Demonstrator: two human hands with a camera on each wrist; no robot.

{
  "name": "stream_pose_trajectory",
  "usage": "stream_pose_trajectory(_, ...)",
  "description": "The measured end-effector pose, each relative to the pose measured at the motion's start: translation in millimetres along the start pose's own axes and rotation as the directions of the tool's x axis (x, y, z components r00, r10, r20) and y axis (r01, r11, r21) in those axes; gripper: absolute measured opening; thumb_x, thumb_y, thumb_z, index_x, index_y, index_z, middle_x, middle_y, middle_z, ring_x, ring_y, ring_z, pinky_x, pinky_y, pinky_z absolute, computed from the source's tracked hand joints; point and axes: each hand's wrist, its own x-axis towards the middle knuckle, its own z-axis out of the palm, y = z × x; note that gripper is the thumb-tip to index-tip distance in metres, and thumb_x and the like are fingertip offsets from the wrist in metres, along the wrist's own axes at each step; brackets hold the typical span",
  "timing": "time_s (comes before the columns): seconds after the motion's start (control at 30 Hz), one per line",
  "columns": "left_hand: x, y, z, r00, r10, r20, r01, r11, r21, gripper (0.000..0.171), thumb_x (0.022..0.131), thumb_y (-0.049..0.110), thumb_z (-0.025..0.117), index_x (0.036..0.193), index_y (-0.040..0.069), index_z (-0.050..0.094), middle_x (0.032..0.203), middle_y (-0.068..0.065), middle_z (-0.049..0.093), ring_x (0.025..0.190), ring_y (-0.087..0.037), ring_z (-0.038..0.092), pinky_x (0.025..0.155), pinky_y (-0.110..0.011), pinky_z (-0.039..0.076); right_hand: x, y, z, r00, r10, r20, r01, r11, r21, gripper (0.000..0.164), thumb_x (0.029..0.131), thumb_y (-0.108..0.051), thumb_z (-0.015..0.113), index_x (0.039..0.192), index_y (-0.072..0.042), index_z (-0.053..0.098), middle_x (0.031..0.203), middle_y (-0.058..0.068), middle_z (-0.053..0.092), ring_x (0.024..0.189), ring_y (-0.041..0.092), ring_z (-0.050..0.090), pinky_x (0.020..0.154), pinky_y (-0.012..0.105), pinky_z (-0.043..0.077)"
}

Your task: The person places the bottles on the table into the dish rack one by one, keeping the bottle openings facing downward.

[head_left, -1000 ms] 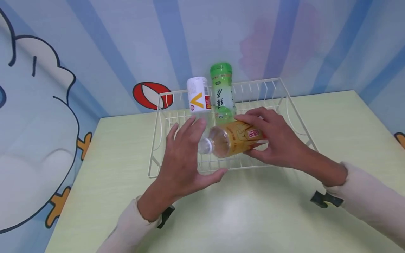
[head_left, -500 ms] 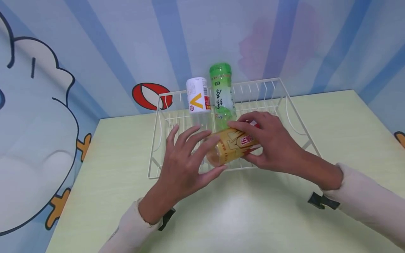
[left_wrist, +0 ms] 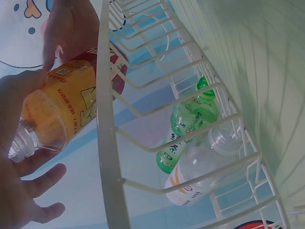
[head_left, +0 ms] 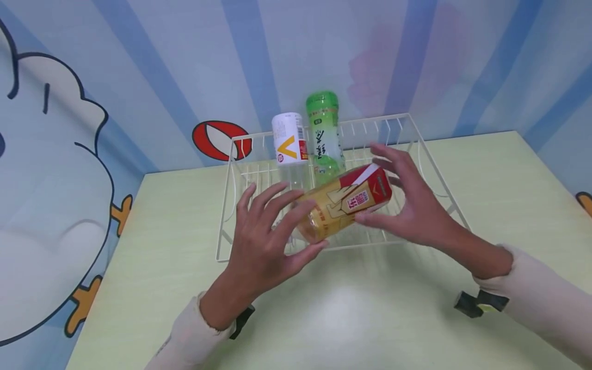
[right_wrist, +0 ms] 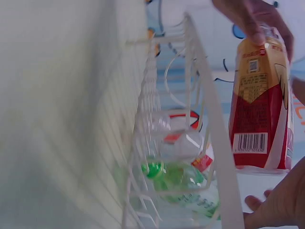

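Note:
A bottle point(head_left: 351, 198) with a gold and red label is held tilted above the wire basket point(head_left: 450, 210). My left hand point(head_left: 265, 241) grips its clear neck end between thumb and fingers. Around the red base end, my right hand point(head_left: 413, 205) is spread wide, its thumb close to the label; whether it touches cannot be told. The right wrist view shows the barcode side of the bottle point(right_wrist: 259, 105). Inside the basket, a green bottle point(head_left: 326, 133) and a clear bottle with a white label point(head_left: 290, 139) lie side by side, bases toward the wall.
The white wire basket stands on a pale green table point(head_left: 185, 205) against a blue striped wall point(head_left: 185, 67) with cartoon figures. Its raised rim point(left_wrist: 105, 124) runs beside the held bottle in the left wrist view.
My left hand has closed in on the neck end and taken hold of the bottle. My right hand has loosened and drawn back from the base, which now shows red.

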Motion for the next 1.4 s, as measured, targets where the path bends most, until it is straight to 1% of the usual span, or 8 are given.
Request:
stream_pose_trajectory(0.07, 0.3, 0.1, 0.6, 1.000, 0.004, -0.023, -0.004, 1.000, -0.007, 0.072, 0.070, 0.040, 0.089, 0.128, 0.013, 0.056, 0.129, -0.014, 0.061, 0.128, -0.034, 0.050, 0.110, -0.064, 0.027, -2, -2, -5, 0.986, 0.168, 0.001, -0.165, 0.969, 0.181, 0.083, 0.091, -0.022, 0.073, 0.157, -0.025, 0.024, 0.155, 0.004, 0.035, 0.141, 0.031, 0.035, 0.102, 0.043, 0.048)
stream_pose_trajectory(0.17, 0.6, 0.8, 1.9, 0.999, 0.015, -0.051, -0.016, 1.000, -0.018, 0.072, 0.070, 0.040, 0.089, 0.128, 0.012, 0.055, 0.129, -0.014, 0.062, 0.128, -0.034, 0.051, 0.109, -0.064, 0.029, -4, -1, -10, 0.934, 0.348, 0.080, -0.350, 0.847, 0.400, 0.067, 0.101, -0.030, 0.057, 0.158, -0.021, 0.023, 0.152, 0.009, 0.035, 0.138, 0.032, 0.036, 0.095, 0.026, 0.050)
stream_pose_trajectory(0.3, 1.6, 2.6, 4.1, 0.996, 0.039, -0.077, -0.042, 0.999, -0.035, 0.071, 0.070, 0.040, 0.089, 0.126, 0.012, 0.056, 0.128, -0.015, 0.062, 0.126, -0.035, 0.052, 0.109, -0.063, 0.030, -6, 5, -12, 0.902, 0.395, 0.176, -0.423, 0.720, 0.550, 0.062, 0.105, -0.030, 0.050, 0.156, -0.008, 0.022, 0.146, 0.012, 0.037, 0.131, 0.029, 0.039, 0.095, 0.020, 0.048)
stream_pose_trajectory(0.37, 1.8, 3.0, 5.4, 0.995, 0.046, -0.085, -0.050, 0.998, -0.040, 0.070, 0.070, 0.041, 0.089, 0.125, 0.012, 0.056, 0.127, -0.015, 0.063, 0.126, -0.035, 0.052, 0.109, -0.063, 0.030, -8, 9, -12, 0.903, 0.383, 0.192, -0.419, 0.692, 0.589, 0.061, 0.105, -0.028, 0.050, 0.154, -0.002, 0.025, 0.143, 0.012, 0.040, 0.127, 0.027, 0.043, 0.097, 0.021, 0.048)
stream_pose_trajectory(0.7, -1.9, 3.9, 4.1, 0.997, 0.031, -0.070, -0.033, 0.999, -0.032, 0.070, 0.073, 0.042, 0.086, 0.127, 0.012, 0.053, 0.128, -0.015, 0.061, 0.127, -0.035, 0.051, 0.109, -0.064, 0.030, -7, 12, -11, 0.920, 0.325, 0.219, -0.387, 0.660, 0.644, 0.045, 0.104, -0.030, 0.052, 0.140, -0.004, 0.044, 0.136, 0.008, 0.050, 0.127, 0.026, 0.043, 0.099, 0.027, 0.048)
stream_pose_trajectory(0.9, -3.8, 3.1, 1.0, 0.997, 0.028, -0.077, -0.030, 0.999, -0.029, 0.074, 0.069, 0.044, 0.085, 0.127, 0.011, 0.052, 0.129, -0.014, 0.061, 0.128, -0.036, 0.050, 0.109, -0.064, 0.029, -3, 5, -13, 0.946, 0.280, 0.163, -0.313, 0.660, 0.683, 0.032, 0.102, -0.029, 0.055, 0.128, -0.010, 0.058, 0.127, 0.007, 0.059, 0.122, 0.024, 0.050, 0.096, 0.030, 0.051)
stream_pose_trajectory(1.17, -14.6, -1.6, -3.0, 0.997, -0.004, -0.080, -0.001, 0.998, -0.059, 0.069, 0.086, 0.062, 0.057, 0.127, 0.007, 0.056, 0.130, -0.016, 0.061, 0.130, -0.038, 0.048, 0.108, -0.066, 0.027, 0, 5, -25, 0.963, 0.251, 0.101, -0.241, 0.621, 0.745, 0.027, 0.101, -0.025, 0.057, 0.123, -0.012, 0.067, 0.121, 0.004, 0.065, 0.121, 0.022, 0.049, 0.093, 0.032, 0.051)
stream_pose_trajectory(1.4, -31.7, -13.1, -9.0, 0.997, -0.072, -0.018, 0.071, 0.997, -0.022, 0.072, 0.085, 0.066, 0.053, 0.126, 0.006, 0.057, 0.131, -0.016, 0.060, 0.132, -0.038, 0.046, 0.108, -0.069, 0.024, -3, 10, -32, 0.961, 0.268, 0.067, -0.225, 0.620, 0.752, 0.026, 0.101, -0.025, 0.057, 0.121, -0.012, 0.068, 0.119, 0.003, 0.066, 0.116, 0.020, 0.054, 0.089, 0.030, 0.053)
